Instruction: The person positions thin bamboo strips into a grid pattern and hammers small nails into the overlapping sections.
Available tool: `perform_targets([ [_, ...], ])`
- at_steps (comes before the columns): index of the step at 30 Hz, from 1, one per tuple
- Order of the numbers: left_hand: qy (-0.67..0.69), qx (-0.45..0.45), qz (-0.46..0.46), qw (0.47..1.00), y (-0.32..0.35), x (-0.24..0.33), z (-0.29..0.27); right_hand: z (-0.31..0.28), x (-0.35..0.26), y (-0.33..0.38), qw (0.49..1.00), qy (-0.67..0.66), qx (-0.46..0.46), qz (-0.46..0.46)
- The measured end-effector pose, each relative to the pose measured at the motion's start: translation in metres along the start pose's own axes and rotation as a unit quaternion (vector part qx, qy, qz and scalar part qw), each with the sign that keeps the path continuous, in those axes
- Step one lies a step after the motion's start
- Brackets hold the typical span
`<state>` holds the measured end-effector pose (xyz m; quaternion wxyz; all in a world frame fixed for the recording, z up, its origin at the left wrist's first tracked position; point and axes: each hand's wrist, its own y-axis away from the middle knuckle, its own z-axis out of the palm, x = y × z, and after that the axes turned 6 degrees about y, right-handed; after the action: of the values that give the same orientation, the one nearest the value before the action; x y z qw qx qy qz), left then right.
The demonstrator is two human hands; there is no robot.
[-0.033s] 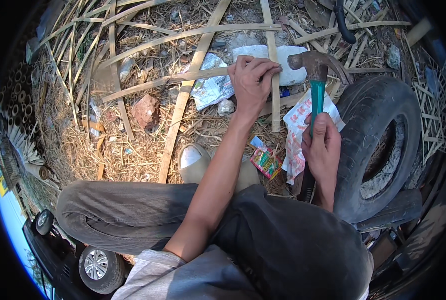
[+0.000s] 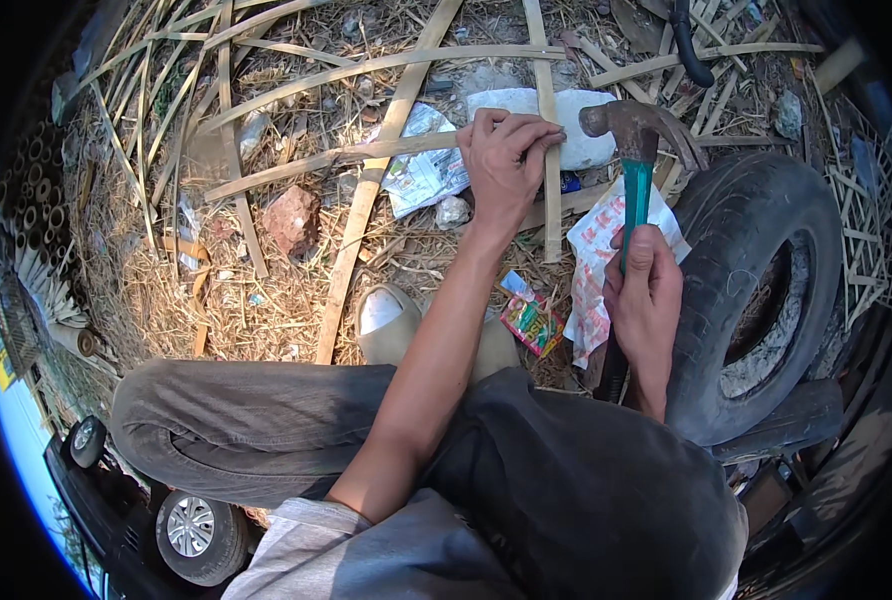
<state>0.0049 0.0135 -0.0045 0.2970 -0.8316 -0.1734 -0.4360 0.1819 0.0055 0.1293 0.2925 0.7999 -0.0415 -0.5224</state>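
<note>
My left hand (image 2: 506,160) reaches forward, fingers curled down on an upright bamboo strip (image 2: 551,215) where it crosses a long horizontal strip (image 2: 296,170). The crossing lies on a white stone block (image 2: 586,145). Whether something small is pinched under the fingers cannot be seen. My right hand (image 2: 646,300) grips the teal handle of a claw hammer (image 2: 634,180). The rusty hammer head hangs just right of my left fingers, above the block's right end.
An old tyre (image 2: 756,290) lies right of my right hand. Loose bamboo strips, straw, a reddish stone (image 2: 291,220), torn paper (image 2: 421,175) and a colourful packet (image 2: 531,322) cover the ground. A pale shoe (image 2: 386,320) sits by my knee. A woven bamboo lattice (image 2: 866,230) is far right.
</note>
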Motion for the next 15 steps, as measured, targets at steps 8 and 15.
perform_targets([
  [8,0.012,0.041,-0.024,0.999,-0.001,0.006,0.006,0.005,0.015,-0.005,0.99,0.141,0.016,-0.019],
  [15,0.009,0.029,-0.022,0.999,0.0,0.0,0.007,0.014,0.016,-0.004,0.97,0.221,0.047,-0.086],
])
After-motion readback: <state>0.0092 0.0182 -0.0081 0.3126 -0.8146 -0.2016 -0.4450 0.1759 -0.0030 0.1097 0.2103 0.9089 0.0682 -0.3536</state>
